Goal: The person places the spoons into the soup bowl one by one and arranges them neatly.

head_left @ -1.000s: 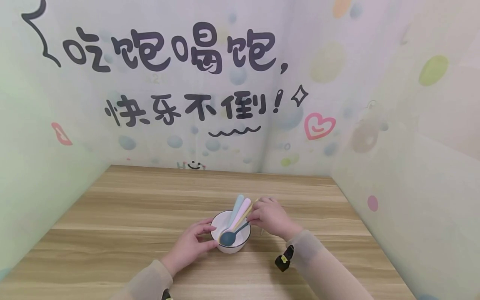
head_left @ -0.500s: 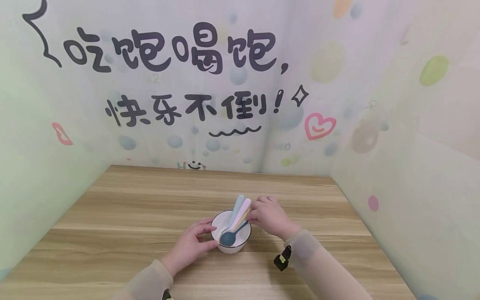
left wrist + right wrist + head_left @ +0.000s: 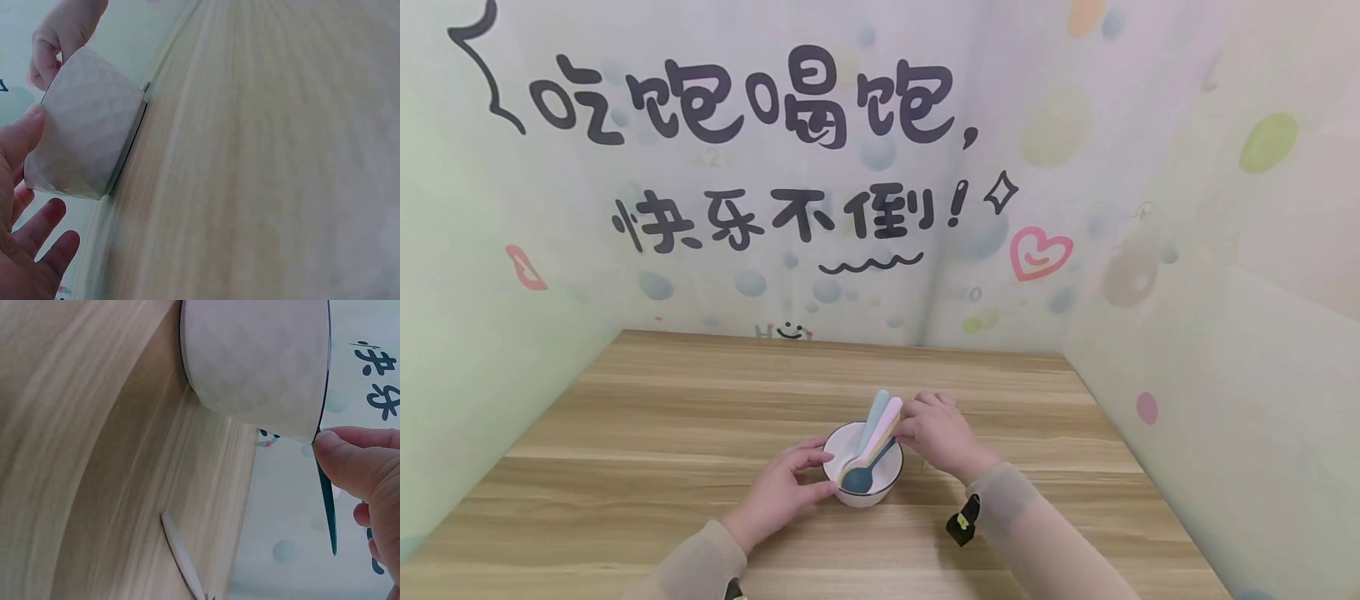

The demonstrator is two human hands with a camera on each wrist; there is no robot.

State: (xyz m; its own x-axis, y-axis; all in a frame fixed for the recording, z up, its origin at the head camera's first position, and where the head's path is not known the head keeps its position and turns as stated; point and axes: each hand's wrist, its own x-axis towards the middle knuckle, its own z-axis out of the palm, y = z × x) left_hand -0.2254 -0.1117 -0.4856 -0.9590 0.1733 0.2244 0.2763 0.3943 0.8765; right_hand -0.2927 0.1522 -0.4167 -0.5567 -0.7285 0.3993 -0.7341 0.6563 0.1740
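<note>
A white bowl (image 3: 861, 500) with a dark rim and a faceted outer wall stands on the wooden table. My left hand (image 3: 789, 483) holds its left side, with the thumb near the front rim and the fingers farther back. Inside lean a dark blue spoon (image 3: 857, 479), a pink-handled utensil (image 3: 886, 418), a light blue-handled one (image 3: 877, 413) and a yellow one (image 3: 887, 432), partly hidden. At the right rim my right hand (image 3: 943, 433) pinches the dark blue spoon's handle (image 3: 326, 500) between thumb and finger.
A pale, slender utensil (image 3: 181, 553) lies on the table (image 3: 700, 400) to the right of the bowl, mostly hidden by the right hand in the head view. Printed walls (image 3: 820, 292) enclose the table at the back and both sides.
The dark blue spoon has shifted slightly to the right inside the bowl, with the right hand at its handle. The left hand and the bowl look nearly still.
</note>
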